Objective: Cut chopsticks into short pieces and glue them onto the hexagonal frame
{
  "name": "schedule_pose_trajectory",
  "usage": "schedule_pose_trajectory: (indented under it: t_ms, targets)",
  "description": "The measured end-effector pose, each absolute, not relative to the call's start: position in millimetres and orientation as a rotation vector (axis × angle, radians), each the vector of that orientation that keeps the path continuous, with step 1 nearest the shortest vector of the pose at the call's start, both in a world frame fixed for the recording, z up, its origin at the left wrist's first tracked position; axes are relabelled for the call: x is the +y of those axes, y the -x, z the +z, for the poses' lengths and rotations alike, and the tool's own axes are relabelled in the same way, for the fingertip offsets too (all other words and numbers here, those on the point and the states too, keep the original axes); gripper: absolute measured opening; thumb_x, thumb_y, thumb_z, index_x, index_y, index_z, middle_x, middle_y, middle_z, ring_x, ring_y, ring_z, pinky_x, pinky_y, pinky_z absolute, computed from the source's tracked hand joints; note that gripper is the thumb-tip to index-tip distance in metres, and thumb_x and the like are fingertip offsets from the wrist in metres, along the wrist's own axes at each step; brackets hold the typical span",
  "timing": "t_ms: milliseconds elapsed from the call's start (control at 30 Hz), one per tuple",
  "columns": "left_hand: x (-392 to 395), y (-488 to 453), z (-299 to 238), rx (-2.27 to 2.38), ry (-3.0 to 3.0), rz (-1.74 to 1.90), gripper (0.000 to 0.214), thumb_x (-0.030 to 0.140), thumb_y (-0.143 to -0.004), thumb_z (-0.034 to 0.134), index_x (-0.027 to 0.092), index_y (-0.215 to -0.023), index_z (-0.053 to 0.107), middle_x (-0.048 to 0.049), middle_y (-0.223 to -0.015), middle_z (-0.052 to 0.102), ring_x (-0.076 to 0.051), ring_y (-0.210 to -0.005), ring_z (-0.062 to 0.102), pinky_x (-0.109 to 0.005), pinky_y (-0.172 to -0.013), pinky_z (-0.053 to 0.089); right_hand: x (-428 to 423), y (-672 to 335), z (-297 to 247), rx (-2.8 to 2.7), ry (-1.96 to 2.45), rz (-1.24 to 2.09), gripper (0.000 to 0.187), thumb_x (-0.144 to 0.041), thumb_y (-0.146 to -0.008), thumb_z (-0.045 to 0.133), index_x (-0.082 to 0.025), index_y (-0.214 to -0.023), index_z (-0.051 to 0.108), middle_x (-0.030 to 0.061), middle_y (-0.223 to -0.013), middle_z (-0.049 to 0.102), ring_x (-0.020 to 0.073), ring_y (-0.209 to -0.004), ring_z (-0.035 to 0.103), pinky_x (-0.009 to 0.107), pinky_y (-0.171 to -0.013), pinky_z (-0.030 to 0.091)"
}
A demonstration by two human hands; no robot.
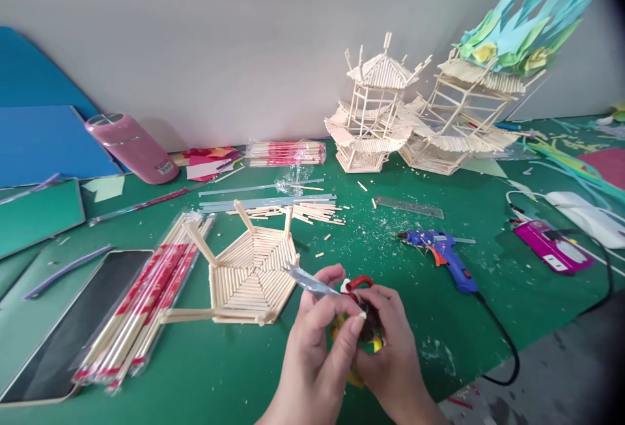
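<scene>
My left hand (322, 340) pinches a small pale stick end (362, 315) between thumb and forefinger. My right hand (393, 340) is closed around what look like scissors (360, 282) with red and yellow handle parts. A grey, blade-like strip (312, 280) points left across the fingers of my left hand; the fingers hide how it joins the handles. To the left sits a six-sided stick base (254, 269), several sticks rising or leaning out from its corners. Cut wooden sticks (312, 212) lie loosely behind it.
A blue glue gun (439, 249) lies at the right, its cable trailing off the table edge. Behind stand two stick pavilions (375, 132) (454, 125). Bagged sticks (151, 288), a dark-screened tablet (73, 321) and a pink tumbler (131, 148) are at left. A magenta box (547, 246) lies far right.
</scene>
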State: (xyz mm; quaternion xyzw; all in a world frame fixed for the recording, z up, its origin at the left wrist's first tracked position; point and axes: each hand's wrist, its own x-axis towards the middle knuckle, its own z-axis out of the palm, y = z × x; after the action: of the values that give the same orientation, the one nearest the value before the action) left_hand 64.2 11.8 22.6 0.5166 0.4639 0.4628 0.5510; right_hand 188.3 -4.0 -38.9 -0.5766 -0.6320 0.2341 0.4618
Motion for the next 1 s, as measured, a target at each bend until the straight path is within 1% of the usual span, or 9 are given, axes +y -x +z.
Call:
schedule_pose_trajectory:
  t_ms: [100,167,233,300,367,467,533,867,1000]
  targets:
    - [17,-72,15,1.136,-1.217,1.132,0.011,0.025,-0.085,0.05,0.021,-0.081,0.06,-0.007,-0.103,0.055,-0.02,-0.096,0.054,-0.029,-0.076,0.048,-6,-195,-34,-1.597,1.356,0.72,0.044,-0.019,-0.074,0.059,-0.023,-0.115,0.042,0.0096,-0.113,0.046,0.0231,-0.105,0.051,0.035,-0.081,0.051]
    - [19,-74,12,1.114,-1.232,1.148,0.01,0.023,-0.086,0.049,0.022,-0.084,0.059,-0.0047,-0.095,0.058,-0.018,-0.088,0.056,-0.028,-0.075,0.048,-8,-203,-27,-1.603,1.328,0.825,0.039,-0.02,-0.08,0.053,-0.024,-0.117,0.041,0.0087,-0.115,0.048,0.021,-0.105,0.052,0.033,-0.083,0.05]
    - [20,-75,11,1.08,-1.258,1.16,0.01,0.021,-0.087,0.049,0.022,-0.086,0.058,-0.0034,-0.092,0.06,-0.017,-0.086,0.057,-0.028,-0.075,0.047,-8,-210,-22,-1.63,1.39,0.808,0.029,-0.02,-0.085,0.047,-0.024,-0.114,0.044,0.0077,-0.109,0.051,0.0197,-0.099,0.054,0.033,-0.08,0.05]
    - [21,-76,12,1.067,-1.279,1.152,0.01,0.02,-0.087,0.048,0.022,-0.085,0.058,-0.0034,-0.091,0.061,-0.018,-0.087,0.056,-0.028,-0.076,0.046,-7,-215,-20,-1.693,1.495,0.705,0.021,-0.022,-0.087,0.046,-0.024,-0.108,0.052,0.0067,-0.095,0.052,0.0202,-0.088,0.054,0.034,-0.072,0.05]
    - [22,-77,13,1.074,-1.291,1.138,0.01,0.02,-0.087,0.049,0.021,-0.085,0.058,-0.0038,-0.089,0.06,-0.018,-0.087,0.055,-0.027,-0.076,0.046,-6,-217,-21,-1.746,1.55,0.642,0.019,-0.024,-0.087,0.047,-0.023,-0.102,0.058,0.0055,-0.084,0.049,0.0205,-0.078,0.052,0.035,-0.064,0.048]
    - [23,-79,13,1.105,-1.315,1.142,0.01,0.02,-0.087,0.049,0.021,-0.084,0.059,-0.003,-0.083,0.057,-0.016,-0.079,0.053,-0.024,-0.069,0.044,-6,-218,-27,-1.775,1.564,0.59,0.019,-0.024,-0.087,0.048,-0.022,-0.1,0.061,0.0043,-0.079,0.043,0.0204,-0.073,0.047,0.036,-0.059,0.044]
    - [24,-82,11,1.124,-1.33,1.149,0.01,0.02,-0.086,0.049,0.021,-0.083,0.059,-0.0017,-0.079,0.055,-0.015,-0.075,0.051,-0.023,-0.067,0.042,-9,-221,-33,-1.783,1.558,0.559,0.018,-0.023,-0.087,0.048,-0.021,-0.1,0.06,0.0042,-0.079,0.042,0.0203,-0.074,0.046,0.036,-0.059,0.043]
    - [21,-85,8,1.101,-1.349,1.137,0.01,0.019,-0.087,0.049,0.022,-0.082,0.057,-0.0001,-0.075,0.055,-0.015,-0.077,0.048,-0.026,-0.077,0.038,-28,-239,-42,-1.777,1.524,0.583,0.017,-0.021,-0.087,0.048,-0.025,-0.1,0.056,0.0031,-0.082,0.043,0.0182,-0.075,0.05,0.031,-0.06,0.047]
    - [23,-82,13,1.037,-1.369,1.083,0.009,0.02,-0.086,0.051,0.02,-0.082,0.059,-0.0019,-0.075,0.055,-0.015,-0.075,0.048,-0.024,-0.068,0.04,-17,-253,-25,-1.61,1.559,0.561,0.02,-0.019,-0.085,0.044,-0.024,-0.103,0.051,0.0066,-0.099,0.05,0.02,-0.089,0.054,0.031,-0.071,0.049]
